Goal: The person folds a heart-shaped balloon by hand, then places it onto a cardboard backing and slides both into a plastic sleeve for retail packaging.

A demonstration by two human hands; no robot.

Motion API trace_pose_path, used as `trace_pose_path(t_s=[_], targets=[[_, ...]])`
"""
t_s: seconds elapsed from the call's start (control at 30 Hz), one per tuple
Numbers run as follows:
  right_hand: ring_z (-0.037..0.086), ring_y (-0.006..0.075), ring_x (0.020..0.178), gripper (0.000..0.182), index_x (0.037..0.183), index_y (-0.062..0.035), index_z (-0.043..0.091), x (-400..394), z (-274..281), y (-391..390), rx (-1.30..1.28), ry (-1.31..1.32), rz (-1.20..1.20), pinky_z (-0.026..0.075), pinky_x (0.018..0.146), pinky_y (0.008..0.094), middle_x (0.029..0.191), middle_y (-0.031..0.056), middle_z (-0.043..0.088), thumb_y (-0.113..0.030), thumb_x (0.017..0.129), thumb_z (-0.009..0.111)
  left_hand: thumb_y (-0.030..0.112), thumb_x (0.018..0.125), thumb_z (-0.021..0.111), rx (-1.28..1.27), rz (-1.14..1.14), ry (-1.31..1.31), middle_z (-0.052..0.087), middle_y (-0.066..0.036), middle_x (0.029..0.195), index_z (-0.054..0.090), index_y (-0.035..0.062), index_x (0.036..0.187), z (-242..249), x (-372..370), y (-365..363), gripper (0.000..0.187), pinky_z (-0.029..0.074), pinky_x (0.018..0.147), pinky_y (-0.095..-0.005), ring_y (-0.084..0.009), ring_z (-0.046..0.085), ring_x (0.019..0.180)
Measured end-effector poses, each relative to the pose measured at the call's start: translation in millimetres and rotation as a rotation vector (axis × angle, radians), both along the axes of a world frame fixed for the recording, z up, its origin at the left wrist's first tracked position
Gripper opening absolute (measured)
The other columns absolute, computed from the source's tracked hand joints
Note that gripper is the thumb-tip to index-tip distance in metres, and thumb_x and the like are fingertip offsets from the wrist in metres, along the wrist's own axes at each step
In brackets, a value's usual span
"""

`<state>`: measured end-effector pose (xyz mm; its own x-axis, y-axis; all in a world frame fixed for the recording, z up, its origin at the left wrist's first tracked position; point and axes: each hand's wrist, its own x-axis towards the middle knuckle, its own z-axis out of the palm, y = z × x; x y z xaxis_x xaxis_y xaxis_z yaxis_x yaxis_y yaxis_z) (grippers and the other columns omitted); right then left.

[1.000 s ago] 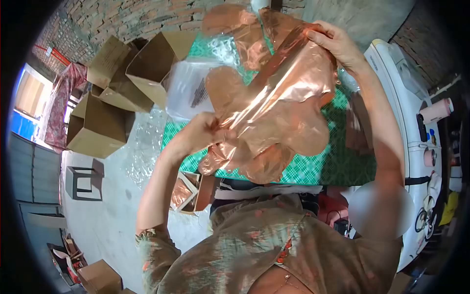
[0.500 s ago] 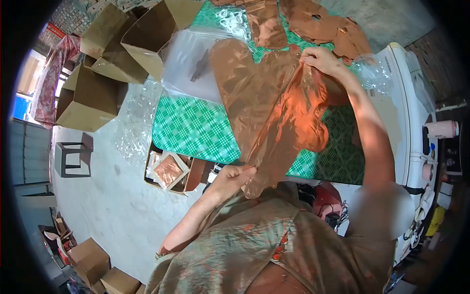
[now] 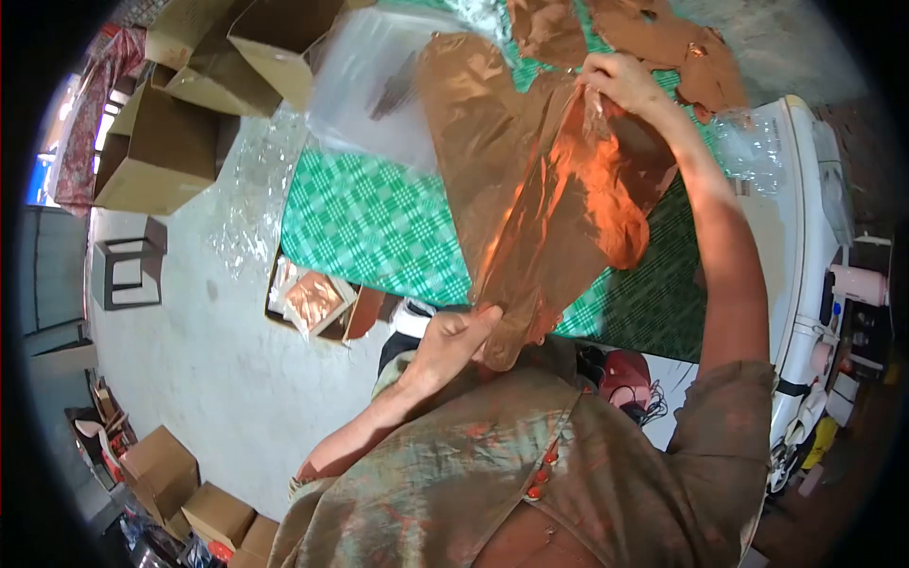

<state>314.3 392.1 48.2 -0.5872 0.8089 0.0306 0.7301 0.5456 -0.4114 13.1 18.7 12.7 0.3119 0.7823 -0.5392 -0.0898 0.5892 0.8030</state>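
A large copper-coloured foil sheet (image 3: 559, 208) stretches between my hands over the green checked table cover (image 3: 369, 222). Near its lower end my left hand (image 3: 450, 346) pinches the edge between thumb and fingers, close to my body. My right hand (image 3: 620, 85) grips the upper edge, its fingers closed on the foil. The right part of the sheet is crumpled and glows orange in the light. More foil pieces (image 3: 653, 38) lie beyond my right hand, and a stack of clear plastic bags (image 3: 379, 85) lies left of the sheet.
Open cardboard boxes (image 3: 161, 151) stand at the upper left. A box with foil packets (image 3: 317, 301) sits below the table's left edge. A grey stool (image 3: 131, 263) stands on the floor at far left. Clear wrap (image 3: 748, 142) lies on the right, beside a white appliance (image 3: 800, 218).
The view has shifted, so the table and boxes sit higher in the picture. Both hands keep hold of the foil, whose right part has spread a little to the right.
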Motion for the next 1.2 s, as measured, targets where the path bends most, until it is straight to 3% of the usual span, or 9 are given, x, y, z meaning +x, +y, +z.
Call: trace_pose_path(t_s=[0.13,0.23,0.43,0.63,0.77,0.83,0.93,1.03,1.2], targets=[[0.068,0.0141,0.061,0.022,0.098,-0.0052,0.070,-2.2,-13.3,12.1,0.158,0.101,0.199,0.052,0.058,0.0303,0.072,0.0039,0.069,-0.024,0.106,0.061,0.035,0.110,0.061,0.008,0.068,-0.029,0.053,0.006,0.064,0.060,0.0077,0.063,0.6,4.5,-5.9,0.054,0.036,0.055,-0.0241,-0.0028,0.044,0.060],[0.073,0.0331,0.086,0.022,0.100,-0.0070,0.071,-19.7,14.7,-8.6,-0.140,-0.043,-0.062,0.055,0.077,0.0442,0.089,0.0143,0.075,-0.028,0.100,0.067,0.035,0.110,0.062,0.052,0.063,-0.078,0.054,0.005,0.064,0.059,0.0061,0.065,-13.1,3.8,-10.9,0.054,0.038,0.053,-0.0246,-0.0035,0.046,0.059],[0.074,0.0280,0.076,0.021,0.091,-0.0029,0.069,-30.8,13.1,-9.1,0.065,-0.051,-0.016,0.056,0.072,0.0400,0.077,0.0111,0.075,-0.022,0.100,0.067,0.033,0.111,0.059,-0.146,0.049,-0.182,0.064,0.001,0.070,0.070,0.0042,0.077,-3.7,4.5,-10.6,0.046,0.047,0.056,-0.0252,-0.0048,0.054,0.061],[0.073,0.0234,0.072,0.025,0.084,-0.0016,0.064,-49.6,37.2,-26.1,-0.234,-0.011,-0.127,0.055,0.067,0.0384,0.071,0.0108,0.072,-0.019,0.102,0.064,0.041,0.111,0.058,-0.191,0.080,-0.191,0.072,-0.004,0.075,0.077,0.0029,0.089,-6.8,2.7,-8.3,0.048,0.050,0.052,-0.0276,-0.0107,0.063,0.059],[0.072,0.0221,0.071,0.027,0.082,-0.0021,0.062,-43.2,23.1,-16.8,0.000,-0.063,-0.045,0.056,0.069,0.0384,0.067,0.0108,0.070,-0.019,0.103,0.061,0.045,0.110,0.058,-0.170,0.074,-0.206,0.070,-0.004,0.072,0.073,0.0036,0.083,-20.7,1.0,-10.6,0.052,0.051,0.052,-0.0279,-0.0119,0.064,0.058],[0.072,0.0219,0.070,0.028,0.081,-0.0024,0.062,-38.7,18.7,-11.4,-0.058,-0.014,-0.011,0.057,0.071,0.0378,0.066,0.0102,0.069,-0.020,0.103,0.060,0.045,0.110,0.057,-0.195,0.113,-0.180,0.065,-0.003,0.066,0.066,0.0043,0.070,-11.9,4.8,-7.2,0.058,0.051,0.051,-0.0285,-0.0122,0.062,0.053],[0.071,0.0219,0.069,0.028,0.081,-0.0026,0.061,-32.2,8.0,-4.0,-0.052,0.092,0.076,0.057,0.074,0.0368,0.066,0.0091,0.068,-0.020,0.103,0.060,0.046,0.110,0.057,-0.200,0.119,-0.200,0.065,-0.002,0.066,0.066,0.0056,0.069,-18.8,5.2,-9.5,0.059,0.051,0.051,-0.0285,-0.0124,0.063,0.054],[0.070,0.0218,0.068,0.029,0.080,-0.0025,0.061,-38.2,17.6,-12.1,-0.053,0.065,0.065,0.057,0.075,0.0360,0.065,0.0081,0.067,-0.021,0.102,0.060,0.051,0.108,0.057,-0.209,0.079,-0.205,0.073,-0.005,0.075,0.077,0.0047,0.090,-22.4,1.6,-10.6,0.054,0.051,0.052,-0.0270,-0.0109,0.065,0.060],[0.068,0.0217,0.066,0.028,0.081,-0.0026,0.061,-39.1,22.2,-10.7,-0.080,0.020,0.056,0.056,0.072,0.0361,0.065,0.0075,0.067,-0.021,0.102,0.061,0.055,0.107,0.059,-0.263,0.119,-0.224,0.072,-0.004,0.073,0.077,0.0056,0.088,-12.9,2.1,-7.0,0.055,0.049,0.050,-0.0258,-0.0108,0.066,0.060]])
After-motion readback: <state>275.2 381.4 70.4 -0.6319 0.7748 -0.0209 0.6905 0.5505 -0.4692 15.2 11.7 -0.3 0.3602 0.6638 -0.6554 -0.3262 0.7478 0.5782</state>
